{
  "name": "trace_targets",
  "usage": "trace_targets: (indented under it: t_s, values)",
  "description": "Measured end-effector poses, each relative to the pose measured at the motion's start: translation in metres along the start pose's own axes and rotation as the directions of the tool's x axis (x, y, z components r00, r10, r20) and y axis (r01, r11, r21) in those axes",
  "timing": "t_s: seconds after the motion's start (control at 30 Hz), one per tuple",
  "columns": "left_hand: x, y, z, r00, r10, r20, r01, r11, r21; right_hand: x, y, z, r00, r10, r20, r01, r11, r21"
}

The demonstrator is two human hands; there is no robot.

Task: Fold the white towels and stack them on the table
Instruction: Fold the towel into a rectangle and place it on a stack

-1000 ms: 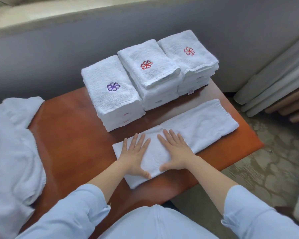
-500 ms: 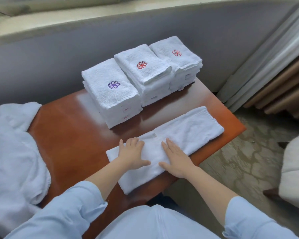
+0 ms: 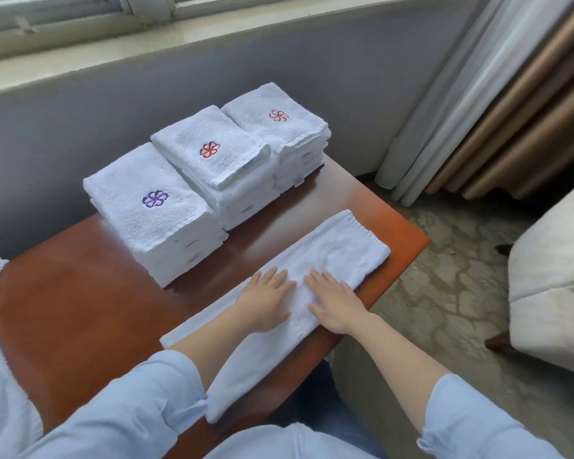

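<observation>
Both palms down on a long folded towel, laid slantwise along the near right edge of the table. Left hand and right hand side by side near the strip's middle, fingers straight and slightly spread, pressing flat, gripping nothing. Far end of the strip close to the table's right corner. Part of the near half hidden under the left forearm and its pale blue sleeve.

Beyond the hands, apart from the strip, three piles of folded towels in a touching row along the table's far edge, by the grey wall. Left stack topped with a purple flower mark. Middle stack and right stack each topped with a red one.

At the far left, a heap of loose white cloth, cut off by the frame. Right of the table, patterned carpet, white and brown curtains, and part of a pale armchair. Above the wall, a sill below a window.
</observation>
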State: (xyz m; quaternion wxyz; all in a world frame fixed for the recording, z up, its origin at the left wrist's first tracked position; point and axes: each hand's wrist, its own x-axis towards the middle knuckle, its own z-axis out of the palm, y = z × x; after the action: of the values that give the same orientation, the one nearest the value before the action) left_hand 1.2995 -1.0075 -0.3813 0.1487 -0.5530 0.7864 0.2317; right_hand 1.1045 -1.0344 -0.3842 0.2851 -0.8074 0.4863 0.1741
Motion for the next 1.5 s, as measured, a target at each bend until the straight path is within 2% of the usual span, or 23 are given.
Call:
trace_targets:
  t_s: [0.13,0.23,0.37,0.5,0.67,0.77,0.9,0.97,1.07,1.17,1.23,1.33,1.5]
  values:
    - [0.047,0.007,-0.014,1.0,0.008,-0.015,-0.008,1.0,0.004,0.017,0.031,-0.01,0.999,0.017,-0.045,-0.018,1.0,-0.016]
    - [0.084,0.011,-0.028,0.999,0.013,-0.051,-0.015,0.999,-0.042,0.029,0.062,-0.019,0.991,0.082,-0.102,-0.085,0.996,-0.023]
    - [0.132,0.017,-0.053,0.986,0.01,-0.166,-0.035,0.988,-0.147,0.04,0.103,-0.032,0.955,0.221,-0.198,-0.209,0.975,0.079]
    - [0.178,0.029,-0.08,0.978,-0.024,-0.207,-0.014,0.983,-0.182,0.05,0.129,-0.045,0.935,0.287,-0.21,-0.241,0.946,0.218]
    - [0.221,0.046,-0.094,0.98,-0.074,-0.186,0.027,0.969,-0.247,0.058,0.139,-0.052,0.902,0.289,-0.321,-0.2,0.938,0.283]
    - [0.237,0.049,-0.101,0.988,-0.133,-0.075,0.098,0.931,-0.351,0.062,0.141,-0.055,0.867,0.328,-0.375,-0.209,0.923,0.323]
    - [0.247,0.049,-0.116,0.994,-0.111,-0.001,0.107,0.956,-0.274,0.068,0.147,-0.069,0.872,0.359,-0.334,-0.206,0.886,0.415]
    - [0.246,0.049,-0.123,0.997,-0.081,0.007,0.079,0.953,-0.293,0.07,0.15,-0.079,0.884,0.361,-0.298,-0.207,0.872,0.444]
    - [0.236,0.048,-0.133,0.995,-0.075,-0.072,0.037,0.901,-0.432,0.069,0.153,-0.094,0.89,0.401,-0.216,-0.254,0.831,0.495]
    - [0.223,0.053,-0.146,0.971,-0.131,-0.202,-0.004,0.83,-0.558,0.062,0.15,-0.106,0.848,0.486,-0.21,-0.253,0.72,0.646]
    - [0.212,0.058,-0.158,0.945,-0.149,-0.292,-0.04,0.832,-0.553,0.055,0.147,-0.113,0.786,0.529,-0.32,-0.177,0.688,0.704]
    - [0.191,0.061,-0.17,0.887,-0.128,-0.443,-0.125,0.857,-0.5,0.041,0.134,-0.125,0.697,0.539,-0.472,-0.075,0.711,0.699]
    - [0.139,0.047,-0.169,0.824,-0.089,-0.56,-0.206,0.873,-0.441,0.01,0.1,-0.123,0.623,0.486,-0.613,-0.016,0.792,0.611]
